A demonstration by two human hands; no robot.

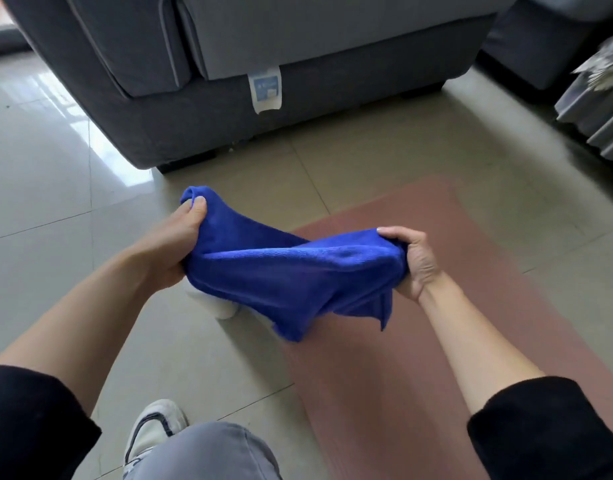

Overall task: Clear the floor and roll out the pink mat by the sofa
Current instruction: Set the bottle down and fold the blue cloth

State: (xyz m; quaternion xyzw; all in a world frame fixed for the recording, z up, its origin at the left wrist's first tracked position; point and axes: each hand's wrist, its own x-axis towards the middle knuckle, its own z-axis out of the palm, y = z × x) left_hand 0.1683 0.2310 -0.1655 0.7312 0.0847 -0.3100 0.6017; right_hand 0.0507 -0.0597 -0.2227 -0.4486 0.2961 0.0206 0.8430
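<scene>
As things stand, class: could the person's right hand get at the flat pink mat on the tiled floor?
Probably not yet: the right hand is shut on the blue fleece cloth; otherwise the pink mat lies uncovered below.

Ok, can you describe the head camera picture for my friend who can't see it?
Two hands, left hand and right hand, hold a blue cloth stretched between them above a tiled floor. A pink mat lies flat beside a grey sofa.

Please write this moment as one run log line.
left hand: grips blue cloth | right hand: grips same cloth | pink mat: flat on floor | sofa: behind
</scene>
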